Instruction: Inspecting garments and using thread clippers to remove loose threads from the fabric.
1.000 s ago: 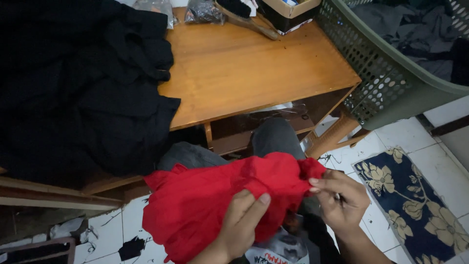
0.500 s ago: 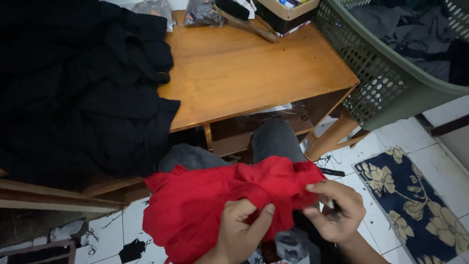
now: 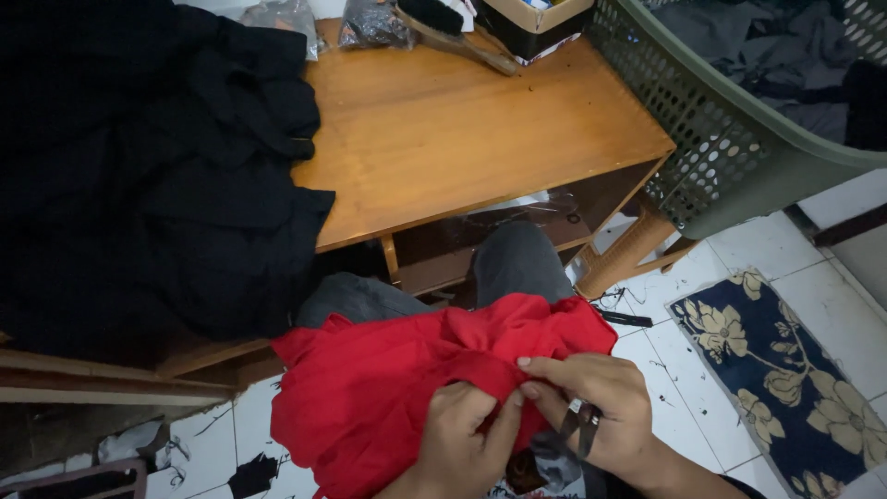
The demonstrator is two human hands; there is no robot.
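Hands over lap, below wooden table [image 3: 480,139]: left hand [image 3: 462,434] and right hand [image 3: 601,416] fingertips pinching crumpled red cloth [image 3: 388,388]; I judge small black scissors [image 3: 577,427] on right fingers could snag fabric.

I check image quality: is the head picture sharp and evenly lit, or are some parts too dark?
Head view: mostly sharp, light dim and uneven; black cloth pile loses all detail, red garment and both hands, left and right, stay clear; no glare on wooden table.
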